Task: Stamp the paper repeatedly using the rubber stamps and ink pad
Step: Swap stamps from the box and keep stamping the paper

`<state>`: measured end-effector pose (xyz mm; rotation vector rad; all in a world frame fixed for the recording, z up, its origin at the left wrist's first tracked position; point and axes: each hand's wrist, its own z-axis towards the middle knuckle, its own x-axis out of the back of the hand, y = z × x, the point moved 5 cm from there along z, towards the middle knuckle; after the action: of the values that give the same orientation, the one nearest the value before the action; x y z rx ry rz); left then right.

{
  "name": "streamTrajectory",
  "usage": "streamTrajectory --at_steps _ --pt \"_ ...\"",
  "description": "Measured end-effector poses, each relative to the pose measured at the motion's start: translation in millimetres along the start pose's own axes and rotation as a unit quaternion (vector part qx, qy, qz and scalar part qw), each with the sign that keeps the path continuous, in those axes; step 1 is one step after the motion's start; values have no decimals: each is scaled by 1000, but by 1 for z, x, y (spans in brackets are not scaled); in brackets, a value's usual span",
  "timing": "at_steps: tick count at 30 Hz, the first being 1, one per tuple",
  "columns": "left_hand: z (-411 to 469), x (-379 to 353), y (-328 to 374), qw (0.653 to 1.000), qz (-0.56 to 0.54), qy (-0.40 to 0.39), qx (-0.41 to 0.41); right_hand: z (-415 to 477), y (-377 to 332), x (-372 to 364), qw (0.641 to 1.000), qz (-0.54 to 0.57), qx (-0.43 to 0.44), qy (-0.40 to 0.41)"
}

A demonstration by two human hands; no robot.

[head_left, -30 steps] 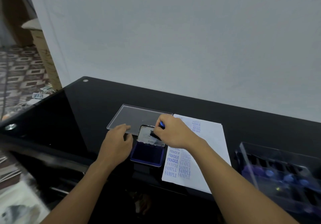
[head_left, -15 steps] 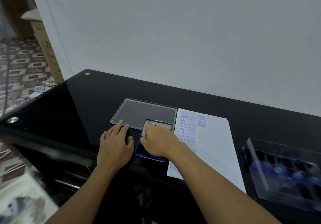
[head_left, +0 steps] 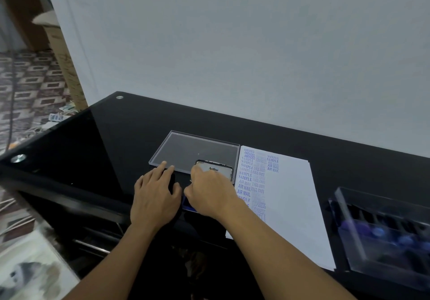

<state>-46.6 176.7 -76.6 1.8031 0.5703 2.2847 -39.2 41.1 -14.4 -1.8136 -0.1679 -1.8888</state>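
A white paper [head_left: 288, 197] lies on the black glass table [head_left: 111, 141], with blue stamp prints down its left side. To its left sits the ink pad [head_left: 188, 204], its lid [head_left: 214, 169] raised and labelled Artline. My right hand [head_left: 209, 195] is curled down over the pad and covers most of it. The rubber stamp it holds is hidden under the fingers. Just left of the pad, my left hand [head_left: 156, 192] rests flat on the table with straight fingers.
A clear plastic lid [head_left: 197, 148] lies flat behind the ink pad. At the right, a clear box [head_left: 384, 230] holds several blue-handled stamps. The table's near edge runs just under my wrists, and the wall stands close behind.
My right hand has come down from the pad's lid onto the ink surface, hiding the blue-handled stamp. My left hand spread flat beside the pad. The view shifted slightly.
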Motion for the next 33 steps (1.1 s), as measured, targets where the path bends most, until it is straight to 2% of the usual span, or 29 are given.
streamTrajectory --at_steps 11,33 --pt "2 -1 -1 1000 3 0 3 1 1 -7 998 -28 8 49" --pt "1 0 0 1000 6 -6 5 5 3 -8 1000 1 -9 28"
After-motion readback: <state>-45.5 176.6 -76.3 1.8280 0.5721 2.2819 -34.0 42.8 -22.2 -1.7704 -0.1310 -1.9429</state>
